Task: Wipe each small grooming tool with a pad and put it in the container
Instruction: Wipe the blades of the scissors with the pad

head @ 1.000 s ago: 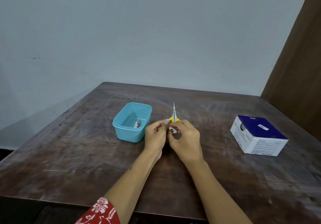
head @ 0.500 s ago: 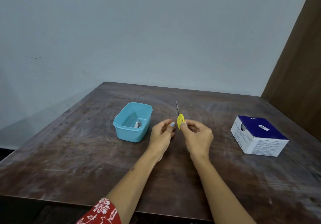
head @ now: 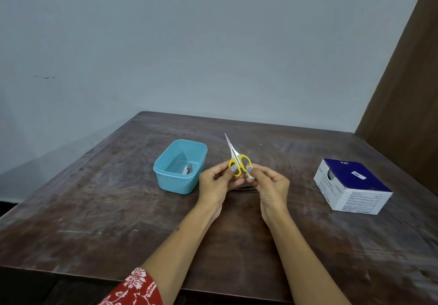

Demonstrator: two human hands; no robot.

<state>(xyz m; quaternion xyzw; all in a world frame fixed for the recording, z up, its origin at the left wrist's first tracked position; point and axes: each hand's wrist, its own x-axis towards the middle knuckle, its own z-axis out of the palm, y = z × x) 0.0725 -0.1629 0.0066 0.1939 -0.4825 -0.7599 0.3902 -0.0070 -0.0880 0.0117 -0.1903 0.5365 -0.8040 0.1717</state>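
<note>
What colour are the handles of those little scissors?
Yellow, seen clearly in the head view: scissors.

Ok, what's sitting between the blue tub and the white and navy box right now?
In the head view, both hands, left hand and right hand, holding yellow scissors above the table.

Showing soft, even, rather dim light with a cool grey-blue cast. Casting only faint shadows under the hands (head: 221, 181) and beside the container (head: 180, 166). Catching a dull sheen across the scuffed table (head: 106, 210). Bending straight edges slightly toward the corners. Staying fairly sharp centrally, softening slightly at the margins.
</note>
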